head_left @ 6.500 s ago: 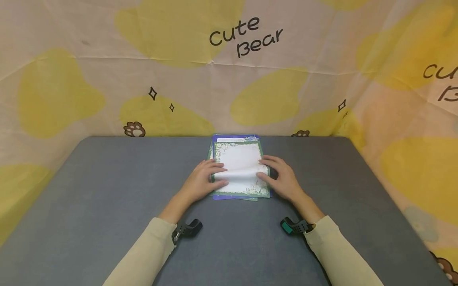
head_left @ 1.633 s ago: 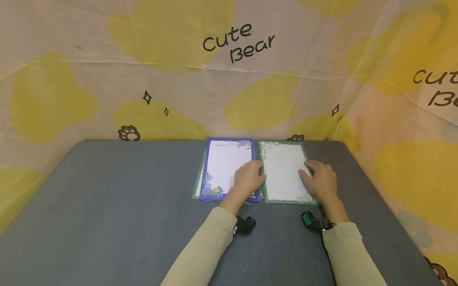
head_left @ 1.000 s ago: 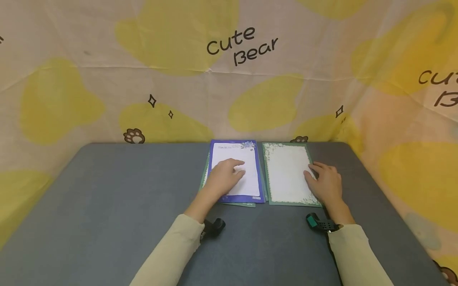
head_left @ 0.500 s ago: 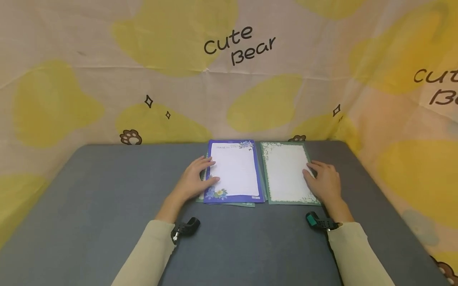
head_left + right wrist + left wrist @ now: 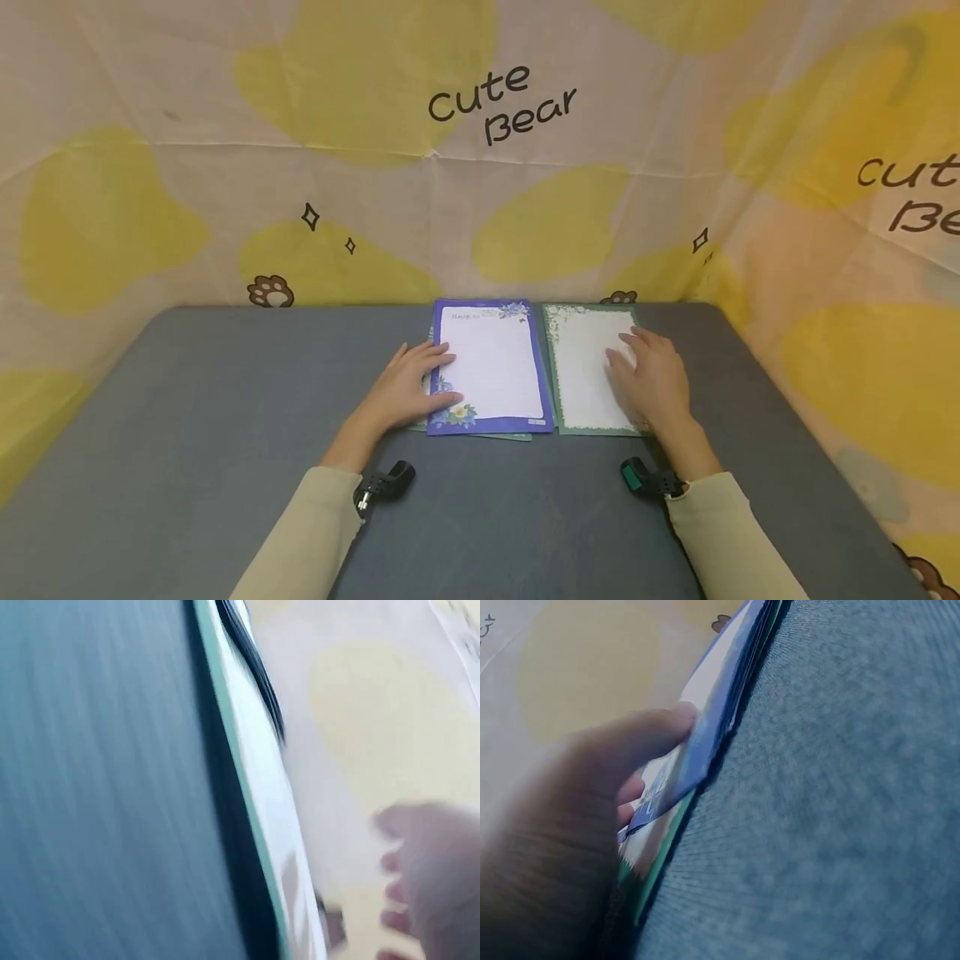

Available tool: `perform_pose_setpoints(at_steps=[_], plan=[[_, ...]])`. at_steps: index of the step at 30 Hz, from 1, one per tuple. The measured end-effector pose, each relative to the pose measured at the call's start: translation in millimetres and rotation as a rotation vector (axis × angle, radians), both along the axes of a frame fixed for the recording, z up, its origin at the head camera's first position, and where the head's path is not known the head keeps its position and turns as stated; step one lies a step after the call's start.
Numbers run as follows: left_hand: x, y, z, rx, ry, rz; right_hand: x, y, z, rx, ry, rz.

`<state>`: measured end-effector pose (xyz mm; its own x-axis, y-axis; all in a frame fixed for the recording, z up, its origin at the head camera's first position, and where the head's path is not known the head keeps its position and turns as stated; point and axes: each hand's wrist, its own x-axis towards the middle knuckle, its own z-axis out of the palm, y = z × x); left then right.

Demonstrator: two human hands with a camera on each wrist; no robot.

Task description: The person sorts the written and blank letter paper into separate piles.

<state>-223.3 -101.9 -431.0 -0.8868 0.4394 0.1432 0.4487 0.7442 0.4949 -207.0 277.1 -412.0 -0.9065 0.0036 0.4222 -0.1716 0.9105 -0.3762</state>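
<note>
A purple-bordered sheet of stationery paper with blue flowers lies on top of a stack. Green-edged sheets poke out beneath it. My left hand rests at the stack's left side, thumb and fingertips spread over the purple border; the left wrist view shows the thumb on the top sheet. To the right lies a green-bordered floral sheet. Above its right part hovers my right hand, fingers loosely bent. In the right wrist view this hand is blurred and apart from the paper, with nothing held.
The papers lie near the far edge of a grey table. Behind it hangs a cream and yellow cloth printed with lettering and paw prints. Each wrist carries a black strap-on device; the left one sits near the sleeve cuff.
My left hand has crossed from the gap between the papers to the stack's left edge. Earlier the green-bordered sheet moved off the stack to the right. My right hand has just shifted left over it.
</note>
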Motion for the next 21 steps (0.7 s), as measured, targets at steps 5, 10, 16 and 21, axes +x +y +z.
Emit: perform_pose_setpoints(at_steps=[5,10,16,21], plan=[[-0.4,0.2,-1.0,-0.016,0.009,-0.004,1.3,-48.3,-7.0,-0.113,0.141,0.213],[-2.7,1.0,-4.2,-0.017,0.004,-0.002,4.7,-76.6,-15.0,-0.142,0.052,0.313],[-3.7,3.2,-2.1,-0.030,0.000,0.001,4.3,-81.3,-17.8,0.010,-0.158,0.428],[-2.7,4.0,-2.9,-0.075,-0.014,0.005,6.9,-80.5,-19.9,0.132,-0.275,0.481]])
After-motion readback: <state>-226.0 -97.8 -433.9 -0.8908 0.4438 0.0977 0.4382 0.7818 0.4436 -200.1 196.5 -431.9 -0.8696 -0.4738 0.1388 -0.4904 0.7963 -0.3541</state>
